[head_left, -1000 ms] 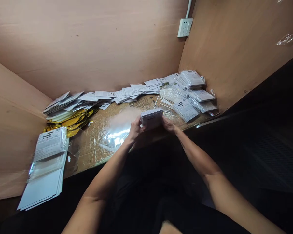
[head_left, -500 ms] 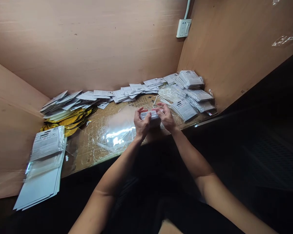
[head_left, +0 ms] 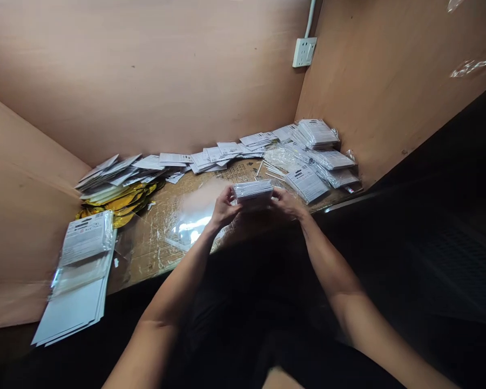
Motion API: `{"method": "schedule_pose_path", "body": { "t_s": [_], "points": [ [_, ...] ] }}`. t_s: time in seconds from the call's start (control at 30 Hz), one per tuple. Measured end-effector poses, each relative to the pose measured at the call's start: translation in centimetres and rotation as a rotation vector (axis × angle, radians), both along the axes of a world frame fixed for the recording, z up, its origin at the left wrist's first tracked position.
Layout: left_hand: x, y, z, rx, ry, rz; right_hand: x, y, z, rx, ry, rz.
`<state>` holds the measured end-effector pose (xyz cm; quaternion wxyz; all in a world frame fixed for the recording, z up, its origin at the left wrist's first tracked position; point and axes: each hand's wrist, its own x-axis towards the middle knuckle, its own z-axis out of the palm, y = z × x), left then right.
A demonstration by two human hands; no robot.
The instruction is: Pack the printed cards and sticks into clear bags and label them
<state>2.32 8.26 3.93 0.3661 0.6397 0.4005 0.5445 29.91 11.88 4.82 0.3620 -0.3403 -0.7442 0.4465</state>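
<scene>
Between my hands is a thick stack of flat white packets (head_left: 253,189), held upright with its layered edges facing up, over the front of the cardboard-covered bench (head_left: 154,237). My left hand (head_left: 225,208) grips the stack's left end, fingers behind and thumb in front. At the right end my right hand (head_left: 285,202) is closed on the same stack, its fingertips partly hidden. A clear plastic sheet (head_left: 198,210) lies flat to the left of the stack. Just beyond my right hand rests a printed card packet (head_left: 306,182) beside some thin white sticks (head_left: 273,171).
Clear-bagged packs (head_left: 328,156) are piled at the back right. A row of white cards (head_left: 210,156) runs along the back wall. Gold foil pieces (head_left: 129,202) sit at the left, near white sheets (head_left: 75,302) overhanging the front edge. A wall socket (head_left: 305,52) is above.
My hands have moved apart to the two ends of the stack, and its edges now show fully. Before, my fingers curled over its top. The camera view has shifted slightly.
</scene>
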Motion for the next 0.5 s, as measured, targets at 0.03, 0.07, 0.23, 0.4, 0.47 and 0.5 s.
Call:
{"method": "schedule_pose_path", "body": {
  "t_s": [0.03, 0.07, 0.23, 0.4, 0.47, 0.5],
  "points": [
    [-0.1, -0.1, 0.0, -0.004, 0.061, 0.03, 0.2, 0.5, -0.4, -0.001, -0.033, -0.001],
    [-0.1, -0.1, 0.0, -0.014, 0.128, 0.069, 0.3, 1.0, -0.8, -0.008, -0.056, 0.007],
    [0.3, 0.0, -0.4, -0.125, 0.358, 0.196, -0.4, 2.3, -1.9, -0.062, -0.076, 0.062],
    [2.1, 0.5, 1.0, -0.209, 0.157, 0.166, -0.8, -0.6, -0.3, -0.246, 0.153, -0.061],
    [2.8, 0.3, 1.8, -0.279, 0.051, 0.17, -0.6, -2.7, 0.2, -0.395, 0.254, -0.1],
    [3.1, 0.0, 2.1, -0.35, 0.041, 0.171, -0.5, -3.7, 0.3, -0.457, 0.282, -0.13]
  ]
}}
